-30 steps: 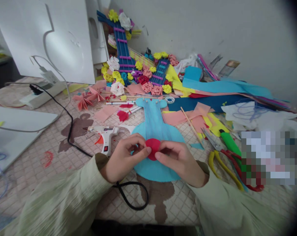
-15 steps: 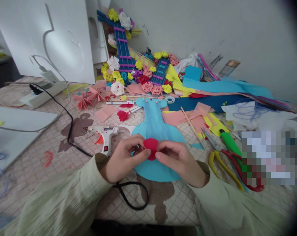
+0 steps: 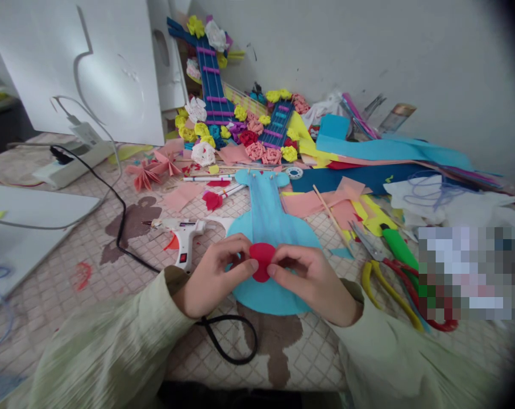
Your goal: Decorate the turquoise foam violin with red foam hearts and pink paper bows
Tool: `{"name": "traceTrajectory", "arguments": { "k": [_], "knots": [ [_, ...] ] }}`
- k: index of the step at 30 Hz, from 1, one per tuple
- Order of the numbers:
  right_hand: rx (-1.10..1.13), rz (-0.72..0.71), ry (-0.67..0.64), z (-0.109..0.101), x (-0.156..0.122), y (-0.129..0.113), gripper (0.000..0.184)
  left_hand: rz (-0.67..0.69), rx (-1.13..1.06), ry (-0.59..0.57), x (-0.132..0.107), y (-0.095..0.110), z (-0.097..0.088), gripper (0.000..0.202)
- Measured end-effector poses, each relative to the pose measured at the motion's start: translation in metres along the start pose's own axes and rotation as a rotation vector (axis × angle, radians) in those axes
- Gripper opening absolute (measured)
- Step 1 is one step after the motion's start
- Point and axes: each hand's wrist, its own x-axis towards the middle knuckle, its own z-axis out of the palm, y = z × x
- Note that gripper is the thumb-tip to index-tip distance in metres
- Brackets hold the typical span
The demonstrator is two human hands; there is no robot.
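Between both hands is a small rounded piece of red paper [image 3: 262, 255]. My left hand [image 3: 223, 271] pinches its left edge, thumb in front. On its right edge my right hand [image 3: 309, 279] grips in the same way, with the thumb low. Below them lies a light blue guitar-shaped cutout [image 3: 271, 298], with strings along its neck and its middle partly hidden by my hands. To the left of my left hand rests a white hot glue gun [image 3: 188, 230] on its side.
Scissors with red handles [image 3: 411, 284] and yellow-handled pliers [image 3: 389, 298] lie at right. Behind stand a dark blue paper guitar [image 3: 215, 85] and paper flowers. A power strip [image 3: 76, 165] sits at left; a black cord [image 3: 123, 216] runs across the cloth. Coloured paper strips [image 3: 389, 150] are piled at back right.
The red paper has shifted slightly down between my fingers, and its outline looks a little longer. Both hands stay in nearly the same place.
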Motion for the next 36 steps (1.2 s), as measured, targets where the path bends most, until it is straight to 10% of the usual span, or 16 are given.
{"name": "traceTrajectory", "arguments": {
  "k": [36],
  "knots": [
    [0.072, 0.022, 0.124, -0.0054, 0.0012, 0.0015, 0.015, 0.008, -0.045, 0.119, 0.0003, -0.0036, 0.0013, 0.02]
  ]
}}
